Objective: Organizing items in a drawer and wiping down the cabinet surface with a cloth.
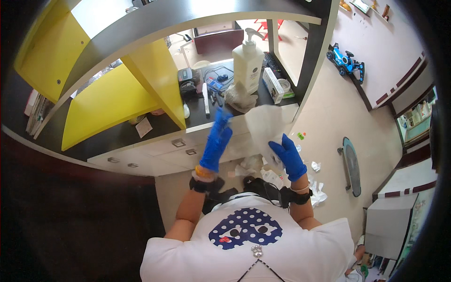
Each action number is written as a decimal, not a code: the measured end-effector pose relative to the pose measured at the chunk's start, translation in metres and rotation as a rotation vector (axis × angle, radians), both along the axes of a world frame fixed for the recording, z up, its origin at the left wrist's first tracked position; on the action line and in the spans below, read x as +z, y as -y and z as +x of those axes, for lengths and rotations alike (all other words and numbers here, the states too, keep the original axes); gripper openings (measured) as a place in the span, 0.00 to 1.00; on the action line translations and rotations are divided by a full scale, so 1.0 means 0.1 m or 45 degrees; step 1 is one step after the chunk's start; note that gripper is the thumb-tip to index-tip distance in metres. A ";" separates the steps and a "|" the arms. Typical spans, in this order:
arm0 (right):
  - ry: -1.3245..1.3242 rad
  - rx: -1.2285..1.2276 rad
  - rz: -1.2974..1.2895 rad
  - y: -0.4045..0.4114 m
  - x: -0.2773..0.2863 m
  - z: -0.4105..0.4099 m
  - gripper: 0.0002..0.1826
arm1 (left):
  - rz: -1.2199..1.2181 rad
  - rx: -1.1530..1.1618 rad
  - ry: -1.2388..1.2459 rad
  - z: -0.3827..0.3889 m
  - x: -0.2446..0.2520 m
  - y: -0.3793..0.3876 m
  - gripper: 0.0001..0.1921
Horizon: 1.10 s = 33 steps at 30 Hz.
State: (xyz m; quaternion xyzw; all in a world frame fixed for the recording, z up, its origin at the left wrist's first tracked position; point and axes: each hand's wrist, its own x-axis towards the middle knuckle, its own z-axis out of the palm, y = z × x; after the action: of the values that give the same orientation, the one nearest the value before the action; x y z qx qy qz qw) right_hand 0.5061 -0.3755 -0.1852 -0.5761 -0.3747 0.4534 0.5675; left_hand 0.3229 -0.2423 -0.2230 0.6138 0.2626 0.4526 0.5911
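Note:
My right hand (289, 157), in a blue glove, grips a white sheet, perhaps a paper towel (266, 128), which hangs out in front of the shelf. My left hand (217, 142), also gloved in blue, is raised at the shelf's front edge, its fingers blurred and apart, with nothing seen in it. Beyond my hands, a white pump bottle (248, 65) stands upright on the dark shelf (197, 122). A crumpled grey-white wad (241, 98) lies at its foot. Left of it are a white marker pen (205, 100), a coiled cable (220, 72) and small black items.
A small white box (273, 84) and a tape roll (284, 85) lie right of the bottle. Yellow panels (109, 105) divide the shelf above white drawers (169, 148). A skateboard (351, 165), crumpled paper (317, 194) and a blue toy car (347, 61) are on the floor; another person's arm (358, 254) shows lower right.

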 end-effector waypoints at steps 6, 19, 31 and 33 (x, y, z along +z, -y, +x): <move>-0.277 0.119 -0.021 -0.07 -0.06 -0.29 0.20 | -0.705 -0.435 0.065 -0.02 0.13 0.40 0.23; 0.638 -0.606 0.471 -0.06 -0.27 0.14 0.35 | -0.395 0.259 -0.269 -0.07 0.17 0.18 0.09; -0.330 0.139 0.221 -0.31 -0.34 -0.21 0.39 | -0.640 -0.020 0.034 -0.22 0.31 0.19 0.20; -0.199 0.055 0.179 -0.33 -0.40 -0.24 0.37 | -0.440 -0.013 -0.294 -0.27 0.23 0.24 0.36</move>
State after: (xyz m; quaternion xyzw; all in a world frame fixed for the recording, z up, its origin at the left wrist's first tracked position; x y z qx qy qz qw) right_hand 0.4821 -0.3422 -0.2256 -0.4897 -0.3726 0.4817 0.6239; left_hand 0.2954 -0.2660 -0.2001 0.5525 0.3991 0.3244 0.6559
